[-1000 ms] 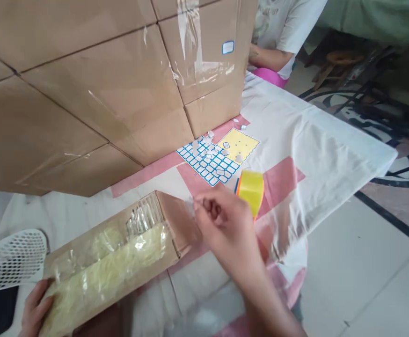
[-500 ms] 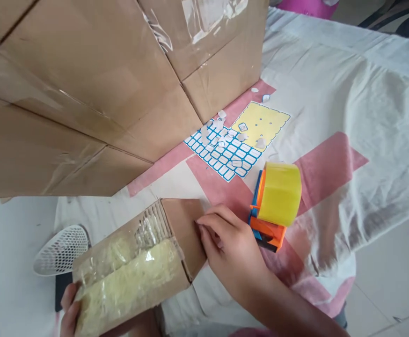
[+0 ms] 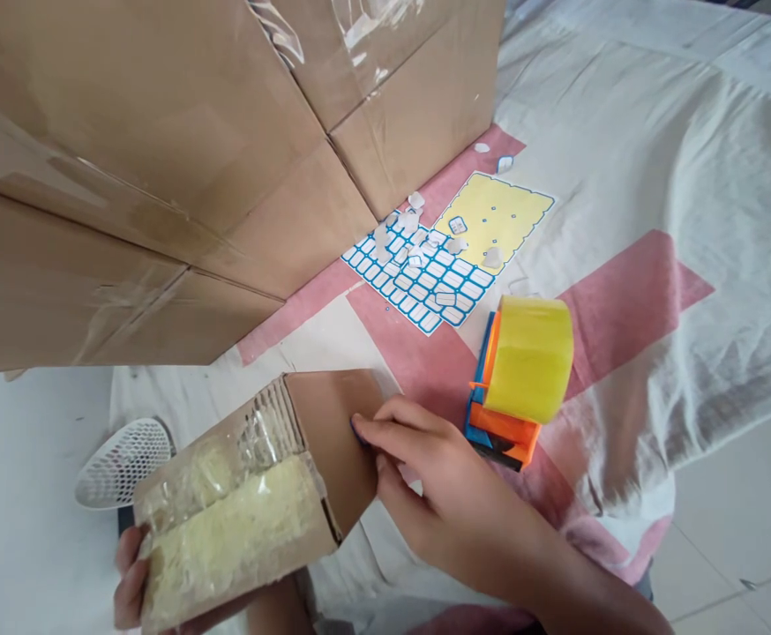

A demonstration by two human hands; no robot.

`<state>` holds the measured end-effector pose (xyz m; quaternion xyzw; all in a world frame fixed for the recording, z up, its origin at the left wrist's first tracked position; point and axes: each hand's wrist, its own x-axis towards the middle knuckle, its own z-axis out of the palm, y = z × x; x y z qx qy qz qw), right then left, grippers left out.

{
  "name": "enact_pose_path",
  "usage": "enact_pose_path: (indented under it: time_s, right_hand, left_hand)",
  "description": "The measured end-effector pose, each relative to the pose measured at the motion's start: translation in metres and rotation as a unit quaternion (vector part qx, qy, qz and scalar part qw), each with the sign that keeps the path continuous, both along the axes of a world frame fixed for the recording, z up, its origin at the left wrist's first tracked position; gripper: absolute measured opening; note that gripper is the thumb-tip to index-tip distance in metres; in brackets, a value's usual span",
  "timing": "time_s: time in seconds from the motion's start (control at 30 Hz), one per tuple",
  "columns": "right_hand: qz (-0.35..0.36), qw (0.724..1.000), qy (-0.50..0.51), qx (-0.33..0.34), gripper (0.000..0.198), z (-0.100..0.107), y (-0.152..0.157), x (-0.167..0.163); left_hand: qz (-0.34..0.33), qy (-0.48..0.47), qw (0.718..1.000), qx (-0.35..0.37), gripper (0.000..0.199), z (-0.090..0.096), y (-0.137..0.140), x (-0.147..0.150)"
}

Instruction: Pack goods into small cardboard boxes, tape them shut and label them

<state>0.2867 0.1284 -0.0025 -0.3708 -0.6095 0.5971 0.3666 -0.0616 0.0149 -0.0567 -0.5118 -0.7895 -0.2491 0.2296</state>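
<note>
My left hand (image 3: 130, 573) grips the lower left end of a small cardboard box (image 3: 323, 525), with its fingers wrapped round the edge. Clear tape lies over the box's side, above a torn strip of corrugated card and a pale yellow patch. The end face, plain brown, is turned toward my right hand (image 3: 442, 481). My right index fingertip presses on that face, and the thumb is apart from it, lower down. A small dark spot shows at the index fingertip; I cannot make out what it is. Right of this hand stands a tape dispenser (image 3: 501, 432) with a wide yellow roll (image 3: 535, 357).
Large taped cardboard boxes (image 3: 213, 176) stand stacked at the upper left. Blue-framed label sheets (image 3: 385, 278) and a yellow backing sheet (image 3: 524, 207) lie with peeled scraps on the wrinkled cloth (image 3: 610, 159). A white perforated object (image 3: 124, 463) is at the left.
The small box has shifted slightly left. My right index finger has moved left across its end face and straightened, and the thumb has parted from it. The view has shifted slightly.
</note>
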Motion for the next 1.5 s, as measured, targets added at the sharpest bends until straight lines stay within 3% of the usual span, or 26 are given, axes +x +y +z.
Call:
enact_pose_path:
  time_s: [0.03,0.07,0.13,0.27,0.4,0.53,0.67,0.83,1.0,1.13,1.27,1.5]
  right_hand:
    - [0.024,1.0,-0.003,-0.004,0.047,0.002,-0.001,0.004]
    - [0.045,0.999,-0.009,-0.006,0.052,0.004,-0.002,0.008]
    - [0.083,0.996,-0.023,-0.009,0.059,0.006,-0.005,0.015]
    - [0.12,0.992,-0.027,-0.015,0.064,0.004,-0.007,0.018]
    - [0.08,0.995,0.024,-0.047,0.054,-0.002,-0.006,0.014]
    - [0.024,0.995,0.056,-0.073,0.048,-0.005,-0.006,0.013]
    - [-0.006,0.997,0.066,-0.05,0.04,-0.003,-0.006,0.014]
    - [-0.013,0.997,0.066,-0.034,0.033,-0.003,-0.004,0.008]
    - [-0.045,0.995,0.058,-0.073,0.031,-0.008,-0.001,-0.001]
    - [-0.052,0.995,0.067,-0.044,0.035,-0.012,-0.001,-0.004]
    - [-0.061,0.996,0.063,-0.031,0.044,-0.012,-0.001,-0.006]
    - [-0.057,0.995,0.072,-0.039,0.046,-0.016,-0.002,-0.008]
  left_hand:
    - [0.037,0.014,0.992,0.122,0.056,-0.007,0.007,0.004]
    - [0.065,0.026,0.979,0.192,0.052,-0.015,0.012,0.006]
    - [0.061,0.028,0.969,0.237,0.046,-0.026,0.016,0.003]
    - [-0.008,0.041,0.974,0.223,0.054,-0.032,0.013,-0.003]
    - [0.012,0.038,0.978,0.207,0.058,-0.02,0.026,0.029]
    - [0.023,0.035,0.98,0.196,0.048,-0.011,0.038,0.056]
    - [-0.019,0.008,0.979,0.201,0.056,-0.015,0.032,0.042]
    - [0.027,-0.017,0.978,0.208,0.051,-0.024,0.02,0.014]
    - [-0.032,-0.057,0.97,0.236,0.052,-0.018,0.027,0.027]
    - [-0.11,-0.063,0.951,0.281,0.046,-0.012,0.036,0.045]
    - [-0.161,-0.084,0.942,0.282,0.046,-0.008,0.04,0.06]
    - [-0.084,-0.114,0.956,0.258,0.049,-0.003,0.042,0.077]
